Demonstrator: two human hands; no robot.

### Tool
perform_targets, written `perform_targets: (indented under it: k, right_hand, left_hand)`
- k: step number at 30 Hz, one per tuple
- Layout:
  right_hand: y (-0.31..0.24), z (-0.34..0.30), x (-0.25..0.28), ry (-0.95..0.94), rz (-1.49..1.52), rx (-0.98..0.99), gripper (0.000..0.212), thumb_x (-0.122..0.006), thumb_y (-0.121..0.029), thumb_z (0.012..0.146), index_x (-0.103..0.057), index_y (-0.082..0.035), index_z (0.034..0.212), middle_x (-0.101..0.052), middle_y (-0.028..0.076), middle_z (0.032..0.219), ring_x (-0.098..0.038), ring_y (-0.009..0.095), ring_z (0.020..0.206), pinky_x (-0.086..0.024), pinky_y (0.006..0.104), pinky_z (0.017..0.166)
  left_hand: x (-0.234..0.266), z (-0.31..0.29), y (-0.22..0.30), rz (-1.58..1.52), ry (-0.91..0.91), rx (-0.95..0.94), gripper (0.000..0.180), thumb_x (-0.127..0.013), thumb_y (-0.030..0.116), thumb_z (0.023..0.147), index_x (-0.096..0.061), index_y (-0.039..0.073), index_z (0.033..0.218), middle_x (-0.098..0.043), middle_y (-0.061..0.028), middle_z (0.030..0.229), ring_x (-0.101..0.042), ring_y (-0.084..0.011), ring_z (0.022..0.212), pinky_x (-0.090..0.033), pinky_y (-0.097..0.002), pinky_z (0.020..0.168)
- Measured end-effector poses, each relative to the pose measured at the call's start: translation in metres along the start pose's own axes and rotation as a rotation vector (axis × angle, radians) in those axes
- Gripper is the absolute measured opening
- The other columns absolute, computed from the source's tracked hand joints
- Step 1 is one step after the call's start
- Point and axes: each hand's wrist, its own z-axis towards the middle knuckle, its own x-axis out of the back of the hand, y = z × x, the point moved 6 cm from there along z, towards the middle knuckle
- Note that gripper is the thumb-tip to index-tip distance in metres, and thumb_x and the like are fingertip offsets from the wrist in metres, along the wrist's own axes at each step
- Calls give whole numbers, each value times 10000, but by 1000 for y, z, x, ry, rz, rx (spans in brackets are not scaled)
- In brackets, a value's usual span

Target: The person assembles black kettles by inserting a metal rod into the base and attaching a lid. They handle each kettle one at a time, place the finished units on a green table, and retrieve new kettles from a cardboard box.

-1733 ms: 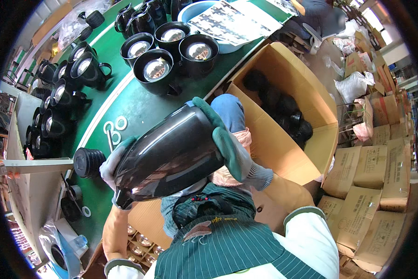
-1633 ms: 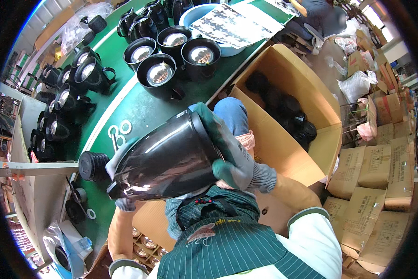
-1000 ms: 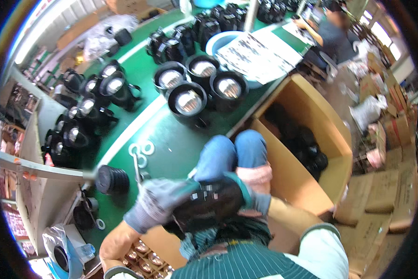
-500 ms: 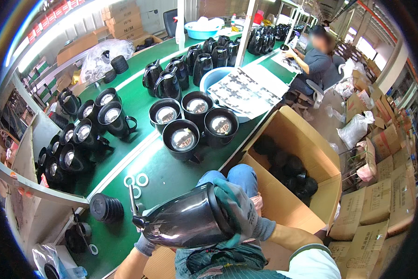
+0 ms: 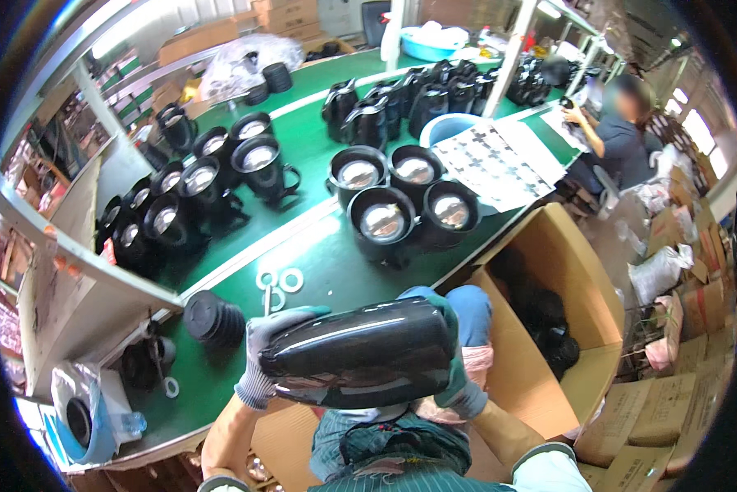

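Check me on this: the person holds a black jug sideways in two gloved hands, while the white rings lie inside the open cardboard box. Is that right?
Not quite: the head view shows the white rings on the green table, not inside the cardboard box. The black jug is held sideways, between the gloved left hand and right hand.

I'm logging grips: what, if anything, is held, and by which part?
A black jug, held sideways: the left hand grips its narrower end, the right hand its wider end.
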Motion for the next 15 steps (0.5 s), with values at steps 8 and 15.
perform_targets:
  k: [8,15]
  right_hand:
    - [0,49,-15,-127,-156,80,988,-461,-685,987,-239,40,1619,-374,220,1604,-425,336,1450,-380,424,1167]
    - [92,12,6,-189,-106,-228,841,-534,-533,1009,-320,34,1593,-394,230,1604,-462,355,1423,-354,470,1190]
  left_hand:
    - [70,34,-4,514,211,-217,437,-762,315,838,-765,-11,1130,-761,-152,1026,-754,-256,952,-568,-344,864]
    - [118,297,28,1145,338,-522,383,-712,188,833,-767,156,1210,-757,-157,1148,-730,-333,1065,-562,-416,943]
